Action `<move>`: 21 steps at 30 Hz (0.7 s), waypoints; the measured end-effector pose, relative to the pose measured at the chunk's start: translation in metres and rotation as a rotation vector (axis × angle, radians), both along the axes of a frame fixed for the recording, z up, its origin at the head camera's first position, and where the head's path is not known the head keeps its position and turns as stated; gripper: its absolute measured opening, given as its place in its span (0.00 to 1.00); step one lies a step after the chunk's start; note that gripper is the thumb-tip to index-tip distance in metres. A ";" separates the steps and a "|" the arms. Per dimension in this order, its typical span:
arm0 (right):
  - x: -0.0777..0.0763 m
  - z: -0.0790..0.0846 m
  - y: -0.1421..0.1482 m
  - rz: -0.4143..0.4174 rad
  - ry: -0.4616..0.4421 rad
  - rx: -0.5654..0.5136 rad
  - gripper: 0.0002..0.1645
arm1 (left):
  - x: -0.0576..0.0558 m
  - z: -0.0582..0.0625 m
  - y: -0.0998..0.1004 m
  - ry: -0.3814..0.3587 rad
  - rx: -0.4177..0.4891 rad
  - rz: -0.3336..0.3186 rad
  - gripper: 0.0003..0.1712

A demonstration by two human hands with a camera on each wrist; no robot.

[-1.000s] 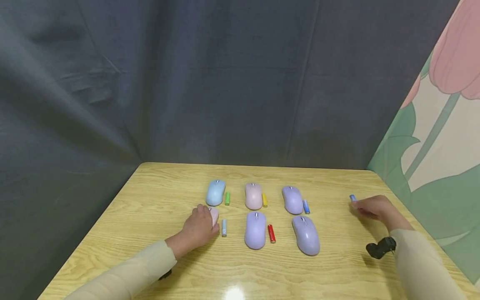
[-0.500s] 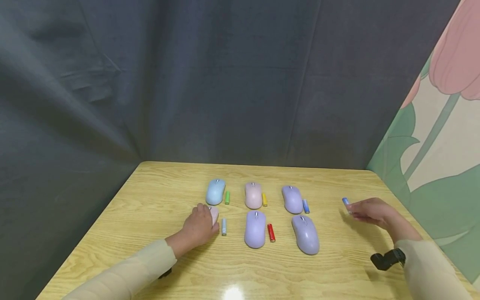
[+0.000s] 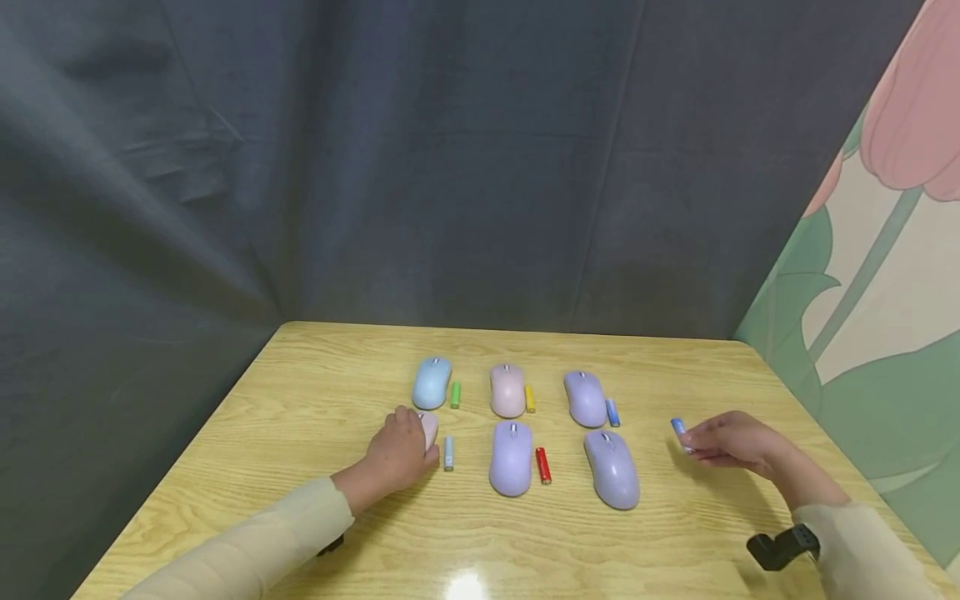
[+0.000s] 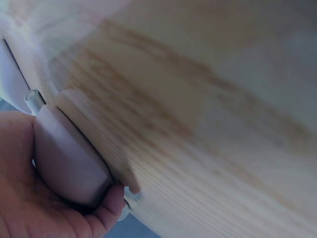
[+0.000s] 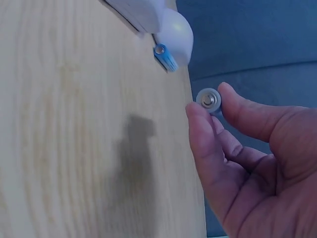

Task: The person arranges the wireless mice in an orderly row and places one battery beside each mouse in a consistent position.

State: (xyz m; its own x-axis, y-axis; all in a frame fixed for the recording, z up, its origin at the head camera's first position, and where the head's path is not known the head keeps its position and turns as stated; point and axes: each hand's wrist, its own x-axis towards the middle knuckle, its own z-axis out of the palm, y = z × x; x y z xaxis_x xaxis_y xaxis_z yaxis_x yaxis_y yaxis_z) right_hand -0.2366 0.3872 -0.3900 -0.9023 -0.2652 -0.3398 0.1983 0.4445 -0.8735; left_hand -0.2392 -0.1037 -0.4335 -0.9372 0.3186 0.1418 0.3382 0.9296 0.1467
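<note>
In the head view my left hand (image 3: 396, 450) grips a pale pink computer mouse (image 3: 430, 427) at the front left of the table. The left wrist view shows thumb and fingers around the mouse's sides (image 4: 69, 153). A light blue battery (image 3: 448, 454) lies just to its right. Over the right side of the table, my right hand (image 3: 738, 442) pinches a blue-and-white battery (image 3: 679, 429) between thumb and fingertips. Its metal end (image 5: 208, 99) faces the right wrist camera, and the battery is held above the tabletop. Nearest to that hand is a greyish-purple mouse (image 3: 612, 471).
Behind stand a blue mouse (image 3: 432, 383) with a green battery (image 3: 455, 396), a pink mouse (image 3: 507, 392) with a yellow battery (image 3: 530, 400), and a purple mouse (image 3: 585, 400) with a blue battery (image 3: 612, 412). A lilac mouse (image 3: 512, 458) and red battery (image 3: 543, 466) lie front middle.
My right hand has lifted the blue-and-white battery off the table and moved it left and nearer to me. My left hand has stayed on the pale pink mouse.
</note>
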 end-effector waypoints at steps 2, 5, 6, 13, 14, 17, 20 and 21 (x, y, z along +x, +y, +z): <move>0.002 -0.001 -0.003 0.017 -0.001 0.010 0.19 | 0.000 0.000 0.000 -0.003 0.000 -0.001 0.29; 0.005 -0.003 -0.009 0.049 0.002 0.028 0.20 | 0.000 0.000 0.000 -0.014 0.005 0.001 0.29; 0.006 -0.003 -0.012 0.054 -0.001 0.036 0.20 | -0.001 0.000 0.000 -0.018 0.007 0.002 0.30; 0.011 -0.007 -0.026 0.082 -0.006 0.082 0.21 | -0.002 -0.002 0.000 -0.027 0.001 0.010 0.30; 0.012 -0.007 -0.028 0.082 -0.009 0.086 0.21 | -0.002 -0.001 0.000 -0.025 0.000 0.010 0.30; 0.014 -0.010 -0.034 0.088 -0.003 0.105 0.19 | -0.002 -0.001 0.000 -0.019 -0.002 0.011 0.30; 0.016 -0.011 -0.040 0.085 0.006 0.141 0.17 | -0.001 0.000 0.001 -0.014 0.006 0.013 0.29; 0.017 -0.011 -0.042 0.084 0.009 0.154 0.17 | 0.000 0.000 0.001 -0.013 0.006 0.014 0.29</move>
